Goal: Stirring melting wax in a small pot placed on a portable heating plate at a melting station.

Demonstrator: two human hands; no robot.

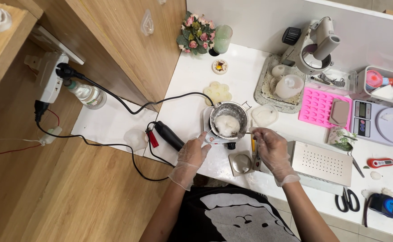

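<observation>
A small metal pot (229, 110) holding white, partly melted wax (227, 123) sits on a small white hotplate (207, 117) on the white table. My left hand (191, 154), in a clear glove, touches the hotplate's front left edge near its red switch. My right hand (270, 146), also gloved, grips a thin metal spoon (241, 133) whose tip is in the pot's wax. A small round metal tin (241, 163) lies just below the hotplate between my hands.
A pink silicone mould (318, 106), a digital scale (380, 122), a perforated white box (322, 162), scissors (348, 199), a red thermometer (387, 162) and a tape measure (387, 206) lie to the right. Black cables (129, 107), a power strip (52, 76) and a bottle (86, 94) sit left.
</observation>
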